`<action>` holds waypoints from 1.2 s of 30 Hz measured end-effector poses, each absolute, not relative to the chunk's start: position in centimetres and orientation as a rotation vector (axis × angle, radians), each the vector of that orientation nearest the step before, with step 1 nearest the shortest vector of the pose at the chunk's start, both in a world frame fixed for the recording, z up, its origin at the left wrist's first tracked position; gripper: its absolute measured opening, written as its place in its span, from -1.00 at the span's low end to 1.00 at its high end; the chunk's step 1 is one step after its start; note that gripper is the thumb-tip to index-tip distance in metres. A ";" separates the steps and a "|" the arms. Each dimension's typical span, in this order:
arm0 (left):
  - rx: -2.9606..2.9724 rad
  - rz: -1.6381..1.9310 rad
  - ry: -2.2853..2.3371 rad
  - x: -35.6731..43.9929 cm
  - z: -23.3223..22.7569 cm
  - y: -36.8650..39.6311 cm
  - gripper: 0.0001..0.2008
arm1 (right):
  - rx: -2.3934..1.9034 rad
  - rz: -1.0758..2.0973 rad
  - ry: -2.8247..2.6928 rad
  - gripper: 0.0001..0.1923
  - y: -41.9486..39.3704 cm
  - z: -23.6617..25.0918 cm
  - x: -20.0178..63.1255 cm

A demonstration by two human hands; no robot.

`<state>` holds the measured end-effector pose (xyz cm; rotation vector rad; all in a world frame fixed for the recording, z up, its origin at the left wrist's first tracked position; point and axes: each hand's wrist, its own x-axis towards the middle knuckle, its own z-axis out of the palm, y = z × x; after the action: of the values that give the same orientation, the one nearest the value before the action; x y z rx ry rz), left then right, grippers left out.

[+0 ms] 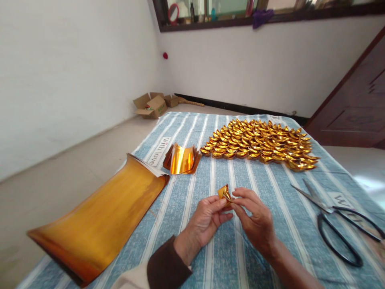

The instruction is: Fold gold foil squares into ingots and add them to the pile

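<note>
Between both hands, above the striped cloth, is a small piece of gold foil paper [224, 193], partly folded with pointed creases. My left hand [207, 218] pinches its lower left side between thumb and fingers. On the right side of the same piece, my right hand [254, 218] grips a folded edge with thumb and fingertips. Beyond the hands sit rows of folded gold paper ingots [258, 142], shiny and boat-shaped. Left of them lies a small stack of cut gold foil sheets [182, 159], the top ones curling.
A large stack of gold paper [102, 216] lies at the table's left edge. Black-handled scissors [327, 210] rest partly open on the right. Blue and white striped cloth [192, 200] covers the table. Cardboard boxes [152, 106] stand on the floor behind; a brown door [351, 96] is at right.
</note>
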<state>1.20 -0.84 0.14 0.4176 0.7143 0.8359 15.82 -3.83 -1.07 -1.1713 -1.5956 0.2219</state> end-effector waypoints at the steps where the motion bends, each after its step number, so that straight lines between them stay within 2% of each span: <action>1: 0.414 0.836 0.705 1.2 0.1 -0.8 -0.75 | -1.167 0.230 -1.593 -0.88 -3.8 -1.1 15.8; 12: 0.266 0.868 0.738 1.2 0.0 -0.7 -0.83 | -1.175 0.325 -1.550 -0.90 -3.3 -1.4 16.2; 17: 0.322 0.926 0.834 1.0 0.1 -0.6 -0.94 | -1.186 0.304 -1.622 -0.88 -2.6 -1.5 17.8; 24: 0.712 0.980 1.094 0.9 0.7 -0.8 -0.88 | -1.215 0.112 -1.928 -0.78 -1.6 -1.6 20.9; 36: 0.966 1.019 1.152 1.2 0.4 -0.2 -0.83 | -1.191 0.198 -2.058 -0.75 -1.0 -1.5 22.5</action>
<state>1.16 -0.22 0.41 0.9656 1.1520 1.0187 22.48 -0.99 -1.52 -1.1911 -2.0581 0.1978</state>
